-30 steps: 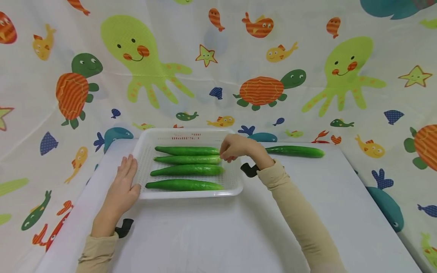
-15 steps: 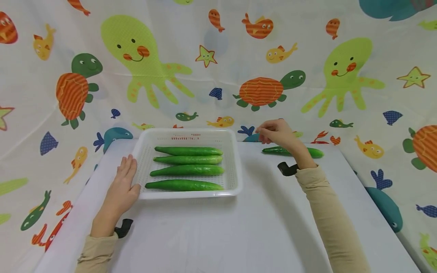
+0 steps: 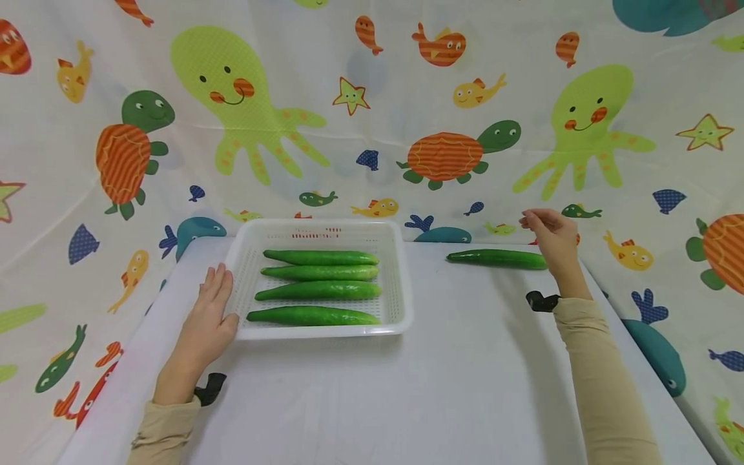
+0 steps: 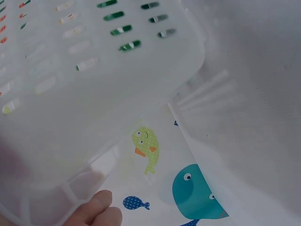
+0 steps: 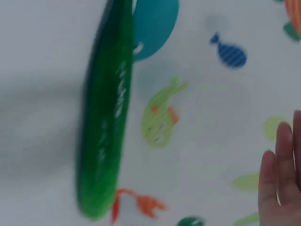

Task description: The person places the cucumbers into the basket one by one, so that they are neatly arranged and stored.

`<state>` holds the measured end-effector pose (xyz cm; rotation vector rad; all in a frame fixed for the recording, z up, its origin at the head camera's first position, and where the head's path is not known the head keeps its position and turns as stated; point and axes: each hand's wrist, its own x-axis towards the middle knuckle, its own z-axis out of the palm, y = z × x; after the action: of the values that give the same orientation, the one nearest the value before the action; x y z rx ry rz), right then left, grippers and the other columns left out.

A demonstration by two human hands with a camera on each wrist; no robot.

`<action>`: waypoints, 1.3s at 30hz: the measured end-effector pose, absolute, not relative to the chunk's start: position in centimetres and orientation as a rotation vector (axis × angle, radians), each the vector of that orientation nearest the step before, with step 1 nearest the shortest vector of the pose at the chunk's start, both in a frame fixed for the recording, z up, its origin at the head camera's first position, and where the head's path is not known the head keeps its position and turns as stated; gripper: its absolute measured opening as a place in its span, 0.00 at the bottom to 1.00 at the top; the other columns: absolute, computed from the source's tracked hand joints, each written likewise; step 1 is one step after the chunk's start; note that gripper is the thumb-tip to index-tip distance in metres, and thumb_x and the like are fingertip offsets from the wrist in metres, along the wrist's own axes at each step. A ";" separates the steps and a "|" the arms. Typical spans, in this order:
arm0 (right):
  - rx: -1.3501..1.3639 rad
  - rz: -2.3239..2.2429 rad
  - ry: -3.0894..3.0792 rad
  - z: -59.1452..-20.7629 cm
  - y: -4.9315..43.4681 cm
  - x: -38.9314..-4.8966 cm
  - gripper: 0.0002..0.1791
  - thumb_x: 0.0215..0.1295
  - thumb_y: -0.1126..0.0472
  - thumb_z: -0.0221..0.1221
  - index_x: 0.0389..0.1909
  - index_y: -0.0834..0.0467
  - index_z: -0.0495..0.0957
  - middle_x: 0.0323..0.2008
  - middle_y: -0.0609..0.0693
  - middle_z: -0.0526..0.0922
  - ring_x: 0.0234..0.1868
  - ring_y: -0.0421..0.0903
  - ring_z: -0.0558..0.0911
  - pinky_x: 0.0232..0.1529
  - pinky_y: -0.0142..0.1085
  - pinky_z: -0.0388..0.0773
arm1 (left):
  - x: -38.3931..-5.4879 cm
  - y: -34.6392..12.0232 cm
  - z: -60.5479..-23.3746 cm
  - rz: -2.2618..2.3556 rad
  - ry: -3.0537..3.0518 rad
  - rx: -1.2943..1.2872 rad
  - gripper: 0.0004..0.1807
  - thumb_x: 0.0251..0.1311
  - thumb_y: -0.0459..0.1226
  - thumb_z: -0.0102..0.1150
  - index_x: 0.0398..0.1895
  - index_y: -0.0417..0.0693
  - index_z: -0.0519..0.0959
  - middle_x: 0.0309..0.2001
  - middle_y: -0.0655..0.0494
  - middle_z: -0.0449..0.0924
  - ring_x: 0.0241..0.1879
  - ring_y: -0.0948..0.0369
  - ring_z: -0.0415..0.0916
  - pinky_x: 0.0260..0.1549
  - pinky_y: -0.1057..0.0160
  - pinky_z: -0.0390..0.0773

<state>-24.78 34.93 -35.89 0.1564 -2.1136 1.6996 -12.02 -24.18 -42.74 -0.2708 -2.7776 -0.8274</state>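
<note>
Several green cucumbers (image 3: 316, 290) lie side by side in a white perforated plastic basket (image 3: 325, 332). My left hand (image 3: 206, 320) rests against the basket's left rim with its fingers straight. The left wrist view shows the basket wall (image 4: 103, 127) close up and fingertips (image 4: 104, 209) at its edge. A single cucumber (image 3: 494, 258) lies on the table to the right of the basket. Above its right end is my right hand (image 3: 557, 242), holding nothing. In the right wrist view that cucumber (image 5: 106, 117) appears apart from the extended fingers (image 5: 284, 160).
A white-covered table (image 3: 360, 400) bears the basket and the lone cucumber. Behind it hangs a curtain (image 3: 372, 129) printed with sea animals, meeting the table's back edge and its sides.
My right hand has moved right, from the right ends of the cucumbers in the basket, over the lone cucumber to its right end. The left hand and basket have stayed put.
</note>
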 end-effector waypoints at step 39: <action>-0.277 1.157 -2.954 -47.2 44.8 -24.6 0.36 0.65 0.67 0.59 0.72 0.68 0.59 0.69 0.75 0.56 0.68 0.73 0.56 0.67 0.67 0.53 | -11.9 -24.2 -42.8 -0.830 -2.774 -0.282 0.39 0.57 0.27 0.45 0.74 0.26 0.49 0.78 0.37 0.39 0.77 0.43 0.32 0.74 0.49 0.32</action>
<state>-24.64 44.77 -47.19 -0.2771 -2.9538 1.1575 -11.91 -24.16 -42.85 -0.2817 -2.7739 -0.8305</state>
